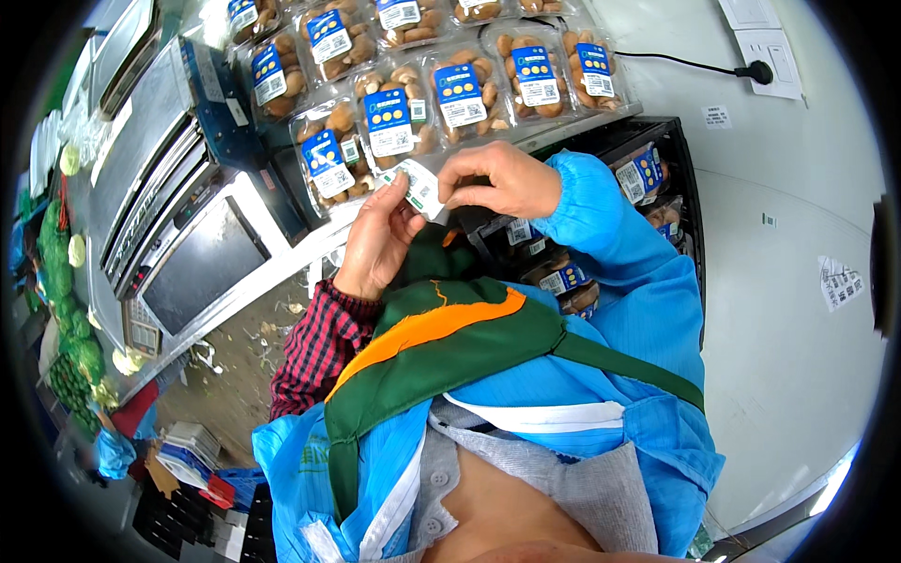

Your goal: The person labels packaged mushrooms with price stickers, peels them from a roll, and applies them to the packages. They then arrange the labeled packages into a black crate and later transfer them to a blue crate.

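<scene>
My left hand point(380, 239) grips a small white printed label point(419, 192) by its left edge, thumb over it. My right hand point(493, 188) has thumb and forefinger pinched at the label's right edge. Just beyond them, rows of clear plastic packs of brown mushrooms point(389, 120) with blue-and-white labels cover the metal counter point(582, 122). Below the counter's edge on the right, a black crate point(685, 183) holds more packs point(640, 174), partly hidden by my right arm.
A metal machine point(160, 178) with a dark plate stands on the left. Green bagged vegetables point(70, 333) lie beyond it. A co-worker point(117, 450) stands at lower left near stacked trays point(188, 455). A white wall point(770, 357) with sockets point(765, 61) and a plugged-in cable borders the right.
</scene>
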A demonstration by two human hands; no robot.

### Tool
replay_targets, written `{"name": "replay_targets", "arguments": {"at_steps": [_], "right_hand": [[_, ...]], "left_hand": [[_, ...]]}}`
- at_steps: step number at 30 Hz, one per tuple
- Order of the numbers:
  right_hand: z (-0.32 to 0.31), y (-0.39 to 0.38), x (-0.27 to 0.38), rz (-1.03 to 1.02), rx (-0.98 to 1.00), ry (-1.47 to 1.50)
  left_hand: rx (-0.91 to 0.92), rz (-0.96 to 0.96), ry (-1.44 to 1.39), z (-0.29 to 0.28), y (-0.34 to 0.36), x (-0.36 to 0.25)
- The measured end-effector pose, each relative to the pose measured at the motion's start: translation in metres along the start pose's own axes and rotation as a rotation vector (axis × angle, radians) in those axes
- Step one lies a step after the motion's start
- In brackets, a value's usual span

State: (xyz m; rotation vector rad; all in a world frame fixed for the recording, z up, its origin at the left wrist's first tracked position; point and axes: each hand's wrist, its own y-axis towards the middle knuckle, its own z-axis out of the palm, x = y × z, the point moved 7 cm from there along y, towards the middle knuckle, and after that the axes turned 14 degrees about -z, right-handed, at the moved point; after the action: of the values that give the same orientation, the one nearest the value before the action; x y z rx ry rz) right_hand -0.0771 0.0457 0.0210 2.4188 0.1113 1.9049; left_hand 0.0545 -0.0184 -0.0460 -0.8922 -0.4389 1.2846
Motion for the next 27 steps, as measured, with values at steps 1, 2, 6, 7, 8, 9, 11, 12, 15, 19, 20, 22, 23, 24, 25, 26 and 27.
{"name": "replay_targets", "arguments": {"at_steps": [1, 2, 6, 7, 8, 9, 11, 12, 15, 19, 20, 22, 23, 24, 25, 26, 27], "right_hand": [[-0.011, -0.001, 0.001, -0.022, -0.033, 0.038], [-0.023, -0.003, -0.001, -0.044, -0.066, 0.076], [-0.102, -0.008, -0.05, 0.105, -0.092, -0.31], [-0.111, -0.004, -0.066, 0.108, -0.044, -0.38], [-0.12, -0.002, -0.078, 0.114, 0.0, -0.451], [-0.125, 0.004, -0.09, 0.103, 0.081, -0.53], [-0.125, 0.019, -0.11, 0.076, 0.252, -0.681], [-0.123, 0.023, -0.114, 0.085, 0.254, -0.698], [-0.12, 0.032, -0.117, 0.126, 0.229, -0.722], [-0.13, 0.026, -0.106, 0.02, 0.059, -0.866], [-0.131, 0.022, -0.102, -0.061, 0.004, -0.941], [-0.112, 0.017, -0.086, 0.049, -0.04, -0.516], [-0.099, 0.01, -0.069, 0.112, -0.066, -0.307], [-0.079, 0.007, -0.052, 0.179, 0.0, -0.069], [-0.065, 0.004, -0.027, 0.04, 0.052, -0.073], [-0.05, 0.0, -0.013, 0.061, 0.105, 0.06], [-0.044, -0.005, -0.007, 0.068, 0.108, 0.027]], "left_hand": [[0.003, 0.0, -0.007, -0.007, 0.006, 0.0], [0.007, -0.001, -0.014, -0.013, 0.012, 0.0], [0.01, -0.004, 0.062, -0.012, 0.012, -0.003], [0.019, -0.014, 0.062, -0.01, 0.01, 0.0], [0.031, -0.029, 0.065, -0.006, 0.008, 0.003], [0.044, -0.042, 0.066, -0.003, 0.007, 0.005], [0.126, -0.103, 0.064, 0.01, 0.002, 0.009], [0.167, -0.134, 0.062, 0.02, -0.001, 0.009], [0.129, -0.105, 0.137, 0.036, -0.006, 0.006], [0.153, -0.075, 0.186, 0.036, 0.0, 0.002], [0.13, -0.059, 0.188, 0.037, 0.001, 0.0], [0.076, -0.019, 0.176, 0.038, 0.002, -0.003], [0.09, 0.006, 0.176, 0.041, 0.002, -0.007], [0.075, 0.013, 0.165, 0.04, 0.004, -0.007], [0.066, 0.016, 0.158, 0.04, 0.008, -0.008], [0.052, 0.021, 0.153, 0.04, 0.01, -0.009], [0.057, 0.014, 0.144, 0.043, 0.01, -0.009]]}}
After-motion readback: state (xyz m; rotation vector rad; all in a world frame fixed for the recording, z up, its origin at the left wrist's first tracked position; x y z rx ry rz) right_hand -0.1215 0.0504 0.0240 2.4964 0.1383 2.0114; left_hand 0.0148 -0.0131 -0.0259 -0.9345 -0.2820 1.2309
